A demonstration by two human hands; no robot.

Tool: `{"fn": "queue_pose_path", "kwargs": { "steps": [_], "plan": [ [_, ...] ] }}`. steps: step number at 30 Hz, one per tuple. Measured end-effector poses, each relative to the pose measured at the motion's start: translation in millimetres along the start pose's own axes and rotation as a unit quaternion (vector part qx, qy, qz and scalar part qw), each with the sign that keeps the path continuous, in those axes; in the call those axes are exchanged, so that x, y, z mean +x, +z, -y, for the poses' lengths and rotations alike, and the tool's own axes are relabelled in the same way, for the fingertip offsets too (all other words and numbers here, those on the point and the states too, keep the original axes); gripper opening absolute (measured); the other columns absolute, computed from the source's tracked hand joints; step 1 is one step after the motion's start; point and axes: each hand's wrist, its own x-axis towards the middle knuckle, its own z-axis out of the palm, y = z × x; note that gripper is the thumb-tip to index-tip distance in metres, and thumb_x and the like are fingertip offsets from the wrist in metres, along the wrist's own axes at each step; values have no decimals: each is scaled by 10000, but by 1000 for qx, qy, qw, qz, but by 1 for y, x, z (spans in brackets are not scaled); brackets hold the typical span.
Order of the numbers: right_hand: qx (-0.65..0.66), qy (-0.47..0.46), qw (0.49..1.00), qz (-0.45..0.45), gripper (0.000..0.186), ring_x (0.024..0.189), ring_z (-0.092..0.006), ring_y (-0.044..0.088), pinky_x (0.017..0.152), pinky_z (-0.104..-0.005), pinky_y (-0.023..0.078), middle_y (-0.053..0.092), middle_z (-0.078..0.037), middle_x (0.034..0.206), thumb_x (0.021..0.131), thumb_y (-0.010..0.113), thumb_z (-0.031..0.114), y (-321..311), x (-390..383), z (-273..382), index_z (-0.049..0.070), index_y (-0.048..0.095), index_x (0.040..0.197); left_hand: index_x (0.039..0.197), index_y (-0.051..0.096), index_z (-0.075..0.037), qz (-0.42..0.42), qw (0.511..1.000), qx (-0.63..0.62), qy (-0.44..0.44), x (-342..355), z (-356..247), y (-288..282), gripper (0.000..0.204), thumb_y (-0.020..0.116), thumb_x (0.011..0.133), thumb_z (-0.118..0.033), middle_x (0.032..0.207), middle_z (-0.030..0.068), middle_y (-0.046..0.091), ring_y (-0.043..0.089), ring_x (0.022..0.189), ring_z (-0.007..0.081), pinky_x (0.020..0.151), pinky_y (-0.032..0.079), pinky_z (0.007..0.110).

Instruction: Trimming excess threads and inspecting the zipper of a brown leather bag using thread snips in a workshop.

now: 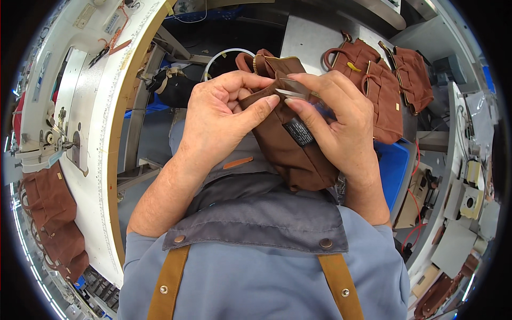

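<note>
A brown bag (pixel 290 154) lies over my lap with its lining showing, a black label (pixel 298 132) on it and a gold zipper near the top. My left hand (pixel 224 114) pinches the bag's fabric edge between thumb and fingers. My right hand (pixel 341 122) is closed on a small silver pointed tool (pixel 290 93), perhaps snips, held against the fabric beside my left thumb. The tool's handle is mostly hidden by the fingers.
A white sewing machine table (pixel 98 202) is at left, with stacked brown bags (pixel 50 213). More brown bags (pixel 381 106) sit on a metal table (pixel 301 40) ahead, above a blue bin (pixel 394 165). A cluttered bench (pixel 453 240) runs along the right.
</note>
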Motion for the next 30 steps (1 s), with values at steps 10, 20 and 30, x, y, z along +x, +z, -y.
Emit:
{"fn": "queue_pose_path", "kwargs": {
  "steps": [10,20,30],
  "plan": [
    [47,-3,999,1,272,727,-230,693,607,-321,538,691,-68,876,849,788,194,7,-3,-4,66,727,1081,1140,698,5,-3,1000,23,2,-3,0,1,255,760,895,-26,922,57,755,594,660,-22,478,371,131],
    [90,14,996,-25,224,788,-260,720,656,-336,562,721,-100,914,878,754,134,20,-11,0,42,702,1075,1135,697,8,12,1000,0,-12,-4,2,-2,245,750,897,-20,935,54,753,607,691,-16,500,395,134],
    [125,55,991,-8,200,778,-258,726,663,-330,568,728,-124,913,887,755,125,18,-15,-1,17,695,1045,1117,695,7,16,1000,9,9,-6,6,0,238,751,886,-4,931,51,749,625,706,0,517,415,141]
  ]
}}
